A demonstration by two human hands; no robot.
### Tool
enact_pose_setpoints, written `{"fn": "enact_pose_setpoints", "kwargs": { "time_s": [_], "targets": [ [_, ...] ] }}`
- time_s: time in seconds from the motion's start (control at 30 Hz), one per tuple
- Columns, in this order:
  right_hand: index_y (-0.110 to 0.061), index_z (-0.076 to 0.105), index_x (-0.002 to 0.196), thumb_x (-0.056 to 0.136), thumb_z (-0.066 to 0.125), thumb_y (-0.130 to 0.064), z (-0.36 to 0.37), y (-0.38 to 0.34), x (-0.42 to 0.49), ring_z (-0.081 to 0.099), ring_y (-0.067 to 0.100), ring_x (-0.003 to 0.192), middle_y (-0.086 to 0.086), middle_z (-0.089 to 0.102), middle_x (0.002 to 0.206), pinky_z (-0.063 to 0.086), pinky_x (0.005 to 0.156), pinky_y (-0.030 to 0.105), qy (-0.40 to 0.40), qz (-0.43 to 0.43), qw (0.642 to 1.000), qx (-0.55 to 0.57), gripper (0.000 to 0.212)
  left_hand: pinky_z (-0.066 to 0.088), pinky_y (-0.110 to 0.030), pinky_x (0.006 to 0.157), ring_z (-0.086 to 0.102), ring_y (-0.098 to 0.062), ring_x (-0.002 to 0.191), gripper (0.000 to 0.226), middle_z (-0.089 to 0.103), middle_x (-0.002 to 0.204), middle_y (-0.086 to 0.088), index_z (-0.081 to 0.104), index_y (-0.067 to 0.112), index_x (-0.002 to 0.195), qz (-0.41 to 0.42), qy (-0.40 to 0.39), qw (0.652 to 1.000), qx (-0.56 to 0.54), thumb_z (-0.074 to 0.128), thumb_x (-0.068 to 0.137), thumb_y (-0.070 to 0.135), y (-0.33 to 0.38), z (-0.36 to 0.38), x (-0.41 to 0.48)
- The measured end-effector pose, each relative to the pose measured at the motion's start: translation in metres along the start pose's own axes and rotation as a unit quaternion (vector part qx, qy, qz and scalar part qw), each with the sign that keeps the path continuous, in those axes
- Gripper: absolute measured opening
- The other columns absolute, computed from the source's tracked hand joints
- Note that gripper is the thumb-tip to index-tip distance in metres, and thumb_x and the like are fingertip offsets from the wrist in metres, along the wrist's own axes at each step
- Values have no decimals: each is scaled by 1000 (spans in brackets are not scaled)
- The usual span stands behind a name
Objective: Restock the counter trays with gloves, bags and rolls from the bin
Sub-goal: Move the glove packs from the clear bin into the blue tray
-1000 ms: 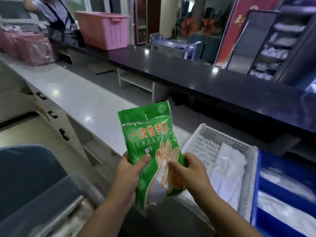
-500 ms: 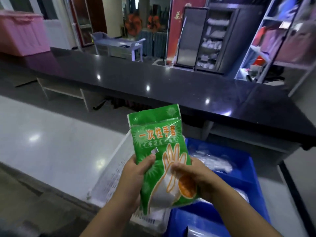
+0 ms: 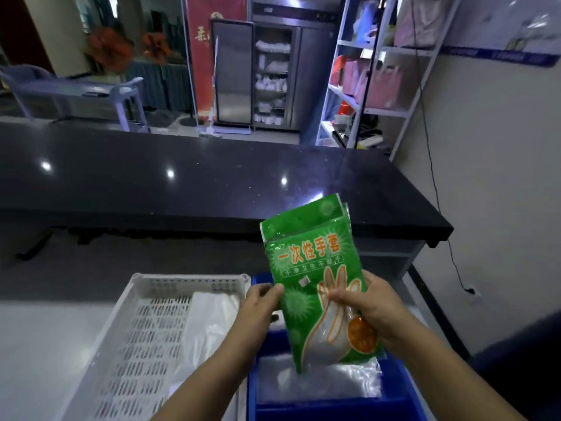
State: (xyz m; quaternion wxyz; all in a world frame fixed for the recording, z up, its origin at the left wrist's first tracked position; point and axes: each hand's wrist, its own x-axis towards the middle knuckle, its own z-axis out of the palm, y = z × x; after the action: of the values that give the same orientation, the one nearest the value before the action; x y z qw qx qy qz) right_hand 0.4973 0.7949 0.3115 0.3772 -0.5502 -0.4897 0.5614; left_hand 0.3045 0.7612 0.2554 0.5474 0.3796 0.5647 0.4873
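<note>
Grip: left hand (image 3: 260,302) and right hand (image 3: 372,309) hold glove packet (image 3: 314,268), now over blue tray (image 3: 328,413).

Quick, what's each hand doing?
Left hand: pinches the green glove packet by its left edge.
Right hand: grips the packet's right side.

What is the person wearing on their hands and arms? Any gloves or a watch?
Nothing at all. The left hand and right hand are bare, with no gloves and no rings that show. The left forearm and right forearm are bare too: no sleeves, watch or bracelet in view.
</note>
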Motion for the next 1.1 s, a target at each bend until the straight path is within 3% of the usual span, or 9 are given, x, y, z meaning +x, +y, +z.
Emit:
{"fn": "enact_pose_setpoints", "kwargs": {
  "time_s": [0.1,0.23,0.3,0.4,0.47,0.7,0.87,1.0,1.1],
  "targets": [
    [-9,63,93,68,76,1,-27,0,5,73,23,68,10,75,78,57,55,28,40,-18,998,-39,29,41,-28,80,58,-17,99,23,63,116,-5,58,17,110,40,5,975,218,53,90,27,-9,9,36],
    [-23,65,93,69,78,-5,-57,-3,13,71,9,67,-3,76,78,55,54,19,75,-78,986,-128,33,46,-34,88,55,-32,110,30,59,118,-15,60,8,112,90,-72,835,538,48,85,15,-13,26,70],
    [-32,65,89,67,81,-11,-71,-5,18,70,5,70,-13,75,78,56,61,25,95,-115,972,-180,34,46,-40,90,53,-35,110,33,58,119,-15,57,9,113,86,-109,756,640,53,81,19,-14,34,79],
    [-43,64,88,66,81,-25,-92,-8,24,69,7,76,-12,74,81,57,70,37,112,-140,949,-259,33,42,-43,91,51,-34,113,49,52,125,-13,51,14,122,42,-144,707,691,60,81,40,-20,46,87],
    [-40,61,92,65,78,-27,-103,-10,28,68,10,76,-10,73,81,57,71,41,119,-145,934,-303,34,41,-44,93,48,-33,117,59,47,130,-11,45,15,129,2,-145,700,700,62,81,45,-25,53,90],
    [-25,63,88,66,77,-23,-119,-12,47,67,18,75,-4,73,79,55,70,43,79,-152,919,-356,26,44,-41,95,43,-32,121,59,45,132,-13,43,7,130,-26,-88,686,722,70,79,21,-29,69,96],
    [-24,62,83,66,77,-24,-117,-13,57,65,16,69,-4,71,73,54,64,41,74,-173,904,-385,22,48,-37,85,60,-30,109,35,62,121,-11,59,10,113,-59,-82,708,699,67,80,18,-33,69,98],
    [-26,59,80,67,76,-27,-114,-18,61,64,12,66,-6,69,70,54,62,41,63,-194,892,-404,21,47,-39,82,59,-31,106,29,57,121,-10,58,12,111,8,-49,743,668,57,83,10,-32,63,90],
    [-26,58,80,68,75,-28,-107,-25,64,64,14,67,-6,68,69,53,63,40,54,-212,886,-408,21,46,-40,78,58,-31,103,27,62,112,-10,55,15,109,84,-2,736,672,52,82,13,-20,61,73]
  ]
}}
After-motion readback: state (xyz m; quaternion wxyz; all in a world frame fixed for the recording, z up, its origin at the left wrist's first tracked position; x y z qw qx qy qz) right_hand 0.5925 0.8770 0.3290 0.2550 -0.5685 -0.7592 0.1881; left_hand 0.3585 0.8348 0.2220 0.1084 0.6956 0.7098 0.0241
